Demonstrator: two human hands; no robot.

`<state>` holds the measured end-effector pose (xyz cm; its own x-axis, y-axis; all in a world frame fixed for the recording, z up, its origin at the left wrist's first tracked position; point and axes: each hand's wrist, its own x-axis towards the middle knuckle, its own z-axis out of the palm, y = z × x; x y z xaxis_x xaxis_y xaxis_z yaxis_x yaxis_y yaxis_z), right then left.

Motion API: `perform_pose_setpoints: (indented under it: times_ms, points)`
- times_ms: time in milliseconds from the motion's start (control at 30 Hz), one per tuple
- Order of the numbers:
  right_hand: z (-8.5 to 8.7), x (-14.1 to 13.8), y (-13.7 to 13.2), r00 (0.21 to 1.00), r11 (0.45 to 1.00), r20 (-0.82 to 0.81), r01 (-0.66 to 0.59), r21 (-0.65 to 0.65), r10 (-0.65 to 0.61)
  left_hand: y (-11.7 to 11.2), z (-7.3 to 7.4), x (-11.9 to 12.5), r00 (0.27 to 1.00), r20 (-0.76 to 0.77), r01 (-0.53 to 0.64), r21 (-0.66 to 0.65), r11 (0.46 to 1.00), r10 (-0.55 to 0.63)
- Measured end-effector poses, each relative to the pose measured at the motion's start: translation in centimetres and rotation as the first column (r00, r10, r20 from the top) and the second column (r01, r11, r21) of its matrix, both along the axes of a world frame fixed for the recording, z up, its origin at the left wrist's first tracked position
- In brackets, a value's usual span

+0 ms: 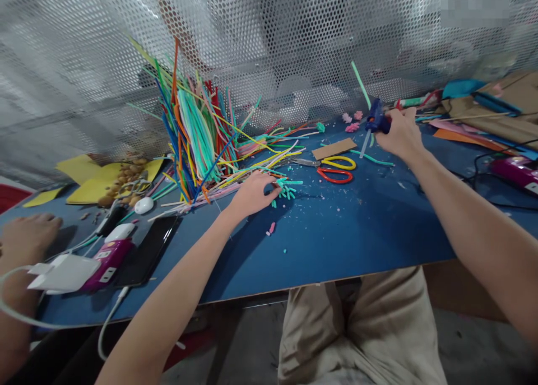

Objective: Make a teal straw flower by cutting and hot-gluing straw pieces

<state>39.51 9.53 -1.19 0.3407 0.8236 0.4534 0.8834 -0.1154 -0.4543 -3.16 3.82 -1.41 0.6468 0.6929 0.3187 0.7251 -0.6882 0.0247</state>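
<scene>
Left hand (252, 194) with fingertips gathered over the cut teal pieces (286, 189) on the blue table (357, 228), a firm pinch not being discernible; right hand (401, 134) clenched around the glue gun (377, 121) beyond the scissors (319, 163). A single piece should be isolated, and the nozzle kept angled away from fingers.

No legible text anywhere; white labels on left purple device (108, 263) too small (blurred) to read.

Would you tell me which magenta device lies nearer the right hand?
The magenta device right of the right hand; the other lies far left, by the phone.
</scene>
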Motion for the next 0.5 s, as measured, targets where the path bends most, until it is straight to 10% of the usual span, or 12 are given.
perform_pose_setpoints:
  times_ms: [500]
  points:
    - [-0.6,1.6,1.3,0.948,0.999,-0.315,-0.047,-0.018,0.039,0.3,-0.3,-0.1,0.999,0.032,0.024,0.000,1.000,-0.024]
